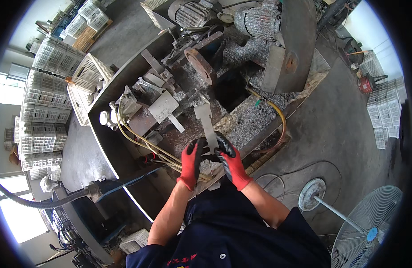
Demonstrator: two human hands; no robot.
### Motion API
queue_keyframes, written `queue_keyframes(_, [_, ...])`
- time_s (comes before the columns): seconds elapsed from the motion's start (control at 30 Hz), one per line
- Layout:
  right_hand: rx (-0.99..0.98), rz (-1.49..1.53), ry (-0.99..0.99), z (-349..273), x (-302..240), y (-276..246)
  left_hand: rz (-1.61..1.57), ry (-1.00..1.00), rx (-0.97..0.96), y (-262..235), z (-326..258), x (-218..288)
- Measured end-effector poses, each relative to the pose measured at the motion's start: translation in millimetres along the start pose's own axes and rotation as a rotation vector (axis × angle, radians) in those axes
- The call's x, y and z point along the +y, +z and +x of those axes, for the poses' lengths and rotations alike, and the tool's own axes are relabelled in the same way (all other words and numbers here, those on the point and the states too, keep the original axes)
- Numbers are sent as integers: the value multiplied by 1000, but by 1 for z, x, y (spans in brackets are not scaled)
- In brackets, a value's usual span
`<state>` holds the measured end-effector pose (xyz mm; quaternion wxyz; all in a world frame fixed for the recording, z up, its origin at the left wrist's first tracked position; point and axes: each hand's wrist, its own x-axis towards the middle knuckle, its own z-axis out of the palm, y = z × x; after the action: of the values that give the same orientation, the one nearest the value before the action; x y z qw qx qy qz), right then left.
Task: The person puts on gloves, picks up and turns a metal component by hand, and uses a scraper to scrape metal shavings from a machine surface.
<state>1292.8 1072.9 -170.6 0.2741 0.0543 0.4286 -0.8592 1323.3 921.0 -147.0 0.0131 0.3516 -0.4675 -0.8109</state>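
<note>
Both my hands wear red gloves with black palms and fingers. A flat grey metal piece, wider at its far end and narrow along its length, points away from me over the machine bed. My right hand is closed around its near end. My left hand has its fingers curled in against the same end from the left; its fingertips are partly hidden. Farther left lies a broad flat metal plate with a narrow tang, on the machine. A wrench rests just beyond that plate.
The machine has a round wheel, motors and a metal-walled tray, with grey shavings all over. Yellow hoses cross it. A fan stands at right, cables trailing on the floor. White crates are stacked left.
</note>
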Motion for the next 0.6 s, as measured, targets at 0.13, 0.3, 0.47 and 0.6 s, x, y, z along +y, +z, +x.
queue_keyframes(0.13, [17, -173, -5, 12, 12, 1, 194, 101, -26, 15, -6, 7])
queue_keyframes(0.3, [56, -335, -147, 9, -5, 34, 299, 118, -36, 9, 7, 17])
queue_keyframes(0.47, [96, -349, -159, 32, -1, 16, 196, 48, -68, 37, 11, 22])
queue_keyframes(0.6, [28, -413, -125, 72, -19, 21, 201, 65, -100, 33, 48, 30])
